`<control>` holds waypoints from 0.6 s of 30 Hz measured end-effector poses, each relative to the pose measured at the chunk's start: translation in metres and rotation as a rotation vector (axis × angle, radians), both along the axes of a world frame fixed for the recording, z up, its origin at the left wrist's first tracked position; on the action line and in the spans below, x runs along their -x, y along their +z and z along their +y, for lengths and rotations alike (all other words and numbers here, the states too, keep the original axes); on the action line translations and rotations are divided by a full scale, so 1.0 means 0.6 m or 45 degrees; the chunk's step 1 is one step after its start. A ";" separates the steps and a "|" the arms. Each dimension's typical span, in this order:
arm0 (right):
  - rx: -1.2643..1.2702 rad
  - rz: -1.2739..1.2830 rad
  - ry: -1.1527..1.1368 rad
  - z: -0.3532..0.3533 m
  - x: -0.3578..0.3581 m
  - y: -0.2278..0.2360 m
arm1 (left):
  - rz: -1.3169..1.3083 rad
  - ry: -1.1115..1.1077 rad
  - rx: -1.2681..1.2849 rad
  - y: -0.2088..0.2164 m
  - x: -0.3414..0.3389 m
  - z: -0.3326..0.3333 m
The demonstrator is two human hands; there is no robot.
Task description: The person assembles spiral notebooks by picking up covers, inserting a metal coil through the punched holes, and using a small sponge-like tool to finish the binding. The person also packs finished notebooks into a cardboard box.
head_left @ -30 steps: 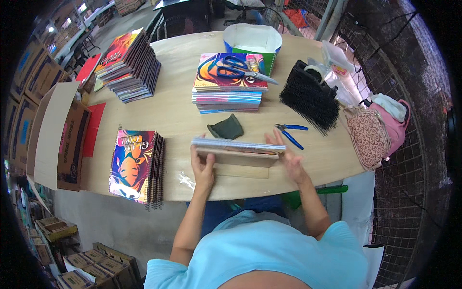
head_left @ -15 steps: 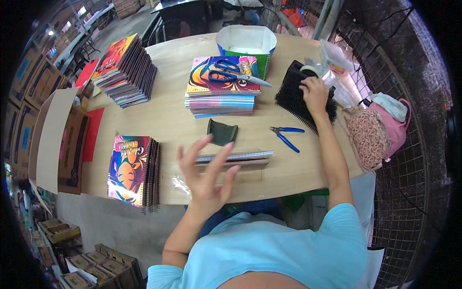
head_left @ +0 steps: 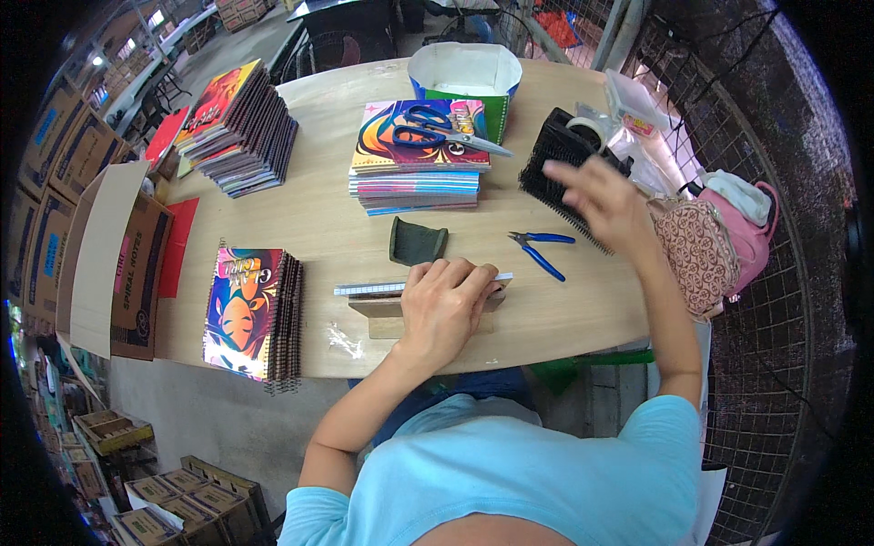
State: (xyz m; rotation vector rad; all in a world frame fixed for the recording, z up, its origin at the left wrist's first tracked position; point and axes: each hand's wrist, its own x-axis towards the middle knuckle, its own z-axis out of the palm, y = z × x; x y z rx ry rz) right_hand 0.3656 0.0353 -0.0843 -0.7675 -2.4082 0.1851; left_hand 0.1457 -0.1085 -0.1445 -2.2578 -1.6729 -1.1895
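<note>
In front of me, an unbound notebook (head_left: 369,290) with a white gridded edge stands in a small wooden holder (head_left: 387,328). My left hand (head_left: 442,305) is closed over its right part, fingers curled across the top edge. My right hand (head_left: 601,205), smeared by motion, is raised by a pile of black binding coils (head_left: 549,166); whether a coil is in its fingers does not show. Left of the pliers (head_left: 543,250) with blue handles lies a dark green curved piece (head_left: 418,242). Blue-handled scissors (head_left: 432,129) rest on a stack of notebooks (head_left: 414,187).
Spiral notebooks stand in piles at the left front (head_left: 246,314) and far left (head_left: 250,136). A white-lined open box (head_left: 464,68) is at the back. A tape roll (head_left: 587,132), a plastic tub (head_left: 633,105) and a patterned bag (head_left: 696,250) line the right side; an open carton (head_left: 137,282) stands left.
My left hand has come down from the air and closed on the notebook in the holder. My right hand has lifted off the black coils and moved slightly toward me.
</note>
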 end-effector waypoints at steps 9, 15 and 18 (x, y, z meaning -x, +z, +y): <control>0.508 0.423 0.170 -0.113 0.024 -0.106 | -0.017 -0.103 -0.046 -0.006 -0.002 -0.008; 0.607 0.446 0.364 -0.130 0.028 -0.093 | 0.055 -0.206 -0.149 -0.020 0.009 -0.022; 0.579 0.436 0.404 -0.133 0.028 -0.091 | 0.064 -0.246 -0.168 -0.025 0.012 -0.023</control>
